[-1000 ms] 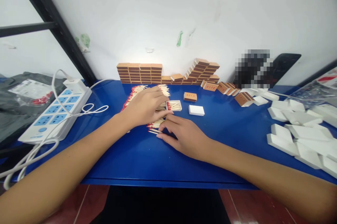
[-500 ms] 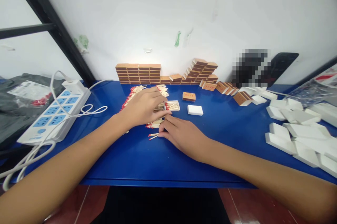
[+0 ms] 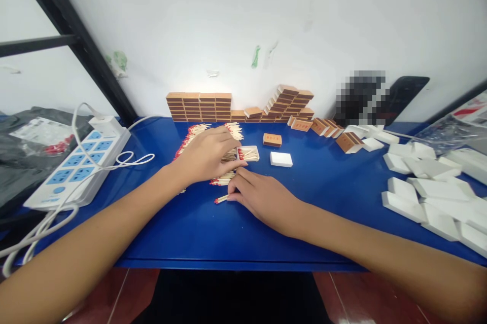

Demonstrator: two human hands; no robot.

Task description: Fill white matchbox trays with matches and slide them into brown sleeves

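Observation:
A small white matchbox tray (image 3: pixel 251 153) holds red-tipped matches, and my left hand (image 3: pixel 207 154) is closed about its left end, thumb along the near side and fingers behind. Under and around that hand spreads a pile of loose matches (image 3: pixel 190 136), partly hidden by it. Just in front of the tray, my right hand (image 3: pixel 258 197) pinches a few matches (image 3: pixel 221 199) between thumb and fingertips, red heads pointing left. To the right lie an orange matchbox (image 3: pixel 272 139) and a white tray (image 3: pixel 281 159).
Stacked matchboxes (image 3: pixel 200 106) line the wall, with a stepped stack (image 3: pixel 285 101) farther right. Several white trays (image 3: pixel 429 187) are heaped at the right. A power strip (image 3: pixel 81 162) with white cables sits at the left, beside a dark bag (image 3: pixel 34 156). A phone (image 3: pixel 409 96) leans on the wall.
The matches in my right hand have drawn together from a spread pair into a tight bunch, a little lower. My left hand and the tray have stayed in place.

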